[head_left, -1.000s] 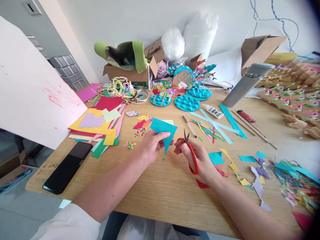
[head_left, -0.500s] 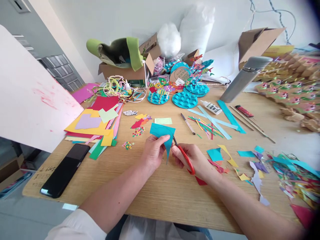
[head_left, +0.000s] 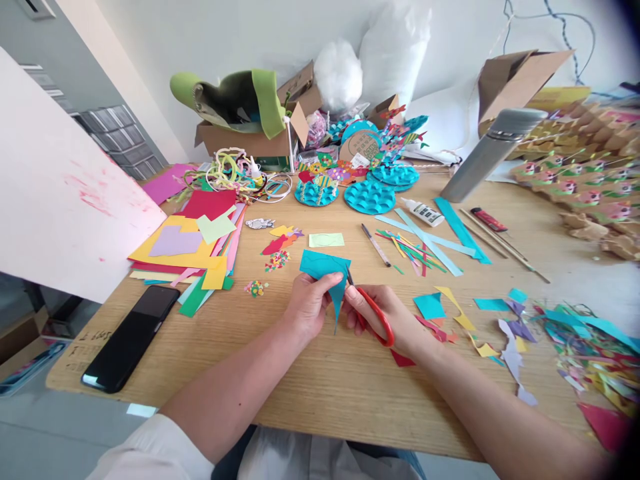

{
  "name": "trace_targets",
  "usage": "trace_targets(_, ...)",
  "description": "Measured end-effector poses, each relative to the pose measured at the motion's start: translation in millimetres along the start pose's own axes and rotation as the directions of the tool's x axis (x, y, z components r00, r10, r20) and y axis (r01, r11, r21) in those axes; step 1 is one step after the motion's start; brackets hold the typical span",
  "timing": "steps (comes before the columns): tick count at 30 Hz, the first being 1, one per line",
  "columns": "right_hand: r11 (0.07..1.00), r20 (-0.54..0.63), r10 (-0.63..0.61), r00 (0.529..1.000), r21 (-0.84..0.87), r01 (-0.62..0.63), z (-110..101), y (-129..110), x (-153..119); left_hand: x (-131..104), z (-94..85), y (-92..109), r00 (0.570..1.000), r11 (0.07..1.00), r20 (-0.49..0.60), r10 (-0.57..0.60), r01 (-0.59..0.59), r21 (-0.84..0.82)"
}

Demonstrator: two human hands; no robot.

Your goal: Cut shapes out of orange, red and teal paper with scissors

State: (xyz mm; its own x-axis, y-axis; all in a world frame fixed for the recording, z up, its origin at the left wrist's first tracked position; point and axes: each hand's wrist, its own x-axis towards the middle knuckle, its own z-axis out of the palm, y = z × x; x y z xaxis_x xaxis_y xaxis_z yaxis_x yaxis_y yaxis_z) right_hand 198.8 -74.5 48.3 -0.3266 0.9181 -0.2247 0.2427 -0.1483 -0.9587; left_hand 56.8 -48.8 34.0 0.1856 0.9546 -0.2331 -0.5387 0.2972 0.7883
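A piece of teal paper point(head_left: 320, 263) is pinched in my left hand point(head_left: 309, 303), thumb on top, its narrow pointed strip hanging down past the fingers. Red-handled scissors point(head_left: 377, 319) are in my right hand point(head_left: 377, 313), fingers closed round the handles. Their dark blades meet the right edge of the paper, close to my left thumb. Just beyond the hands lies a pale green paper rectangle point(head_left: 327, 240) with a faint drawn outline. Small paper shapes point(head_left: 275, 245) and heaps of tiny coloured bits point(head_left: 257, 288) lie to the left of it.
Stacked coloured paper point(head_left: 185, 250) and a black phone point(head_left: 131, 339) lie on the left. Paper scraps point(head_left: 513, 360) spread over the right side. Further back are a pen point(head_left: 376, 245), a glue bottle point(head_left: 423, 213), a grey flask point(head_left: 493, 157) and teal discs point(head_left: 370, 197).
The scissors and my right hand have shifted slightly right and down, with the handles turned a little. The teal paper has dropped slightly; my left hand still holds it.
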Motion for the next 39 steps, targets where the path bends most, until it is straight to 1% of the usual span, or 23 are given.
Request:
trace_targets(5, 1.0, 0.007, 0.017, 1.0, -0.004, -0.017, 0.6, -0.5, 0.1, 0.1, -0.8, -1.4, 1.0, 1.0, -0.03, 0.009, -0.009, 0.0)
trace_targets(15, 0.999, 0.001, 0.029, 1.0, -0.02, -0.029, 2.7, 5.6, 0.6, -0.1, 1.2, -1.1, 0.996, 1.0, -0.087, 0.026, -0.027, -0.009)
trace_targets(25, 0.998, -0.019, 0.057, 0.998, -0.037, -0.057, 3.2, 5.5, 2.0, 1.1, -1.3, -3.4, 0.996, 1.0, -0.084, 0.022, -0.022, -0.003)
trace_targets(39, 0.995, -0.025, 0.083, 0.996, -0.054, -0.084, 3.5, 5.5, 2.3, 2.5, -1.6, -5.1, 0.997, 0.999, -0.079, 0.008, -0.012, -0.042)
